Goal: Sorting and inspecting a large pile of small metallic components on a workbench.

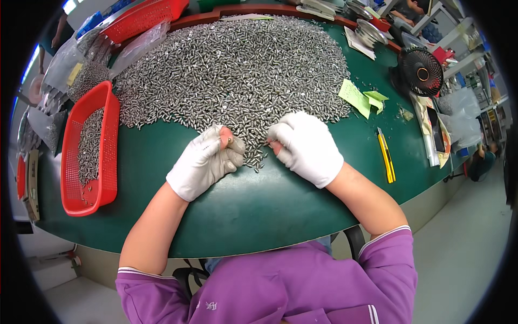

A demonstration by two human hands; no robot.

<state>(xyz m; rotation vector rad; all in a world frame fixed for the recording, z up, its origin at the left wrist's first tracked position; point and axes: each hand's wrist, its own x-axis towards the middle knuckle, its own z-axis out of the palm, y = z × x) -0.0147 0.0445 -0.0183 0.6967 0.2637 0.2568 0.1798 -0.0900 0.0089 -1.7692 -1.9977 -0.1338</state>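
Note:
A wide heap of small, shiny, rod-shaped metal pins (232, 70) covers the far part of the green table (232, 216). Both my hands wear white gloves with bare fingertips showing. My left hand (202, 164) is closed at the heap's near edge, its thumb and forefinger pressed together and the other fingers curled; what they hold is too small to make out. Across a narrow tongue of loose pins (256, 157), my right hand (308, 148) pinches what looks like a small metal pin at its fingertips.
A red perforated basket (111, 162) partly filled with pins stands at the left. On the right lie a yellow box cutter (386, 156), green paper slips (355, 98) and a phone (435, 129). A black fan (420, 72) stands behind them. Another red basket (143, 20) sits far left.

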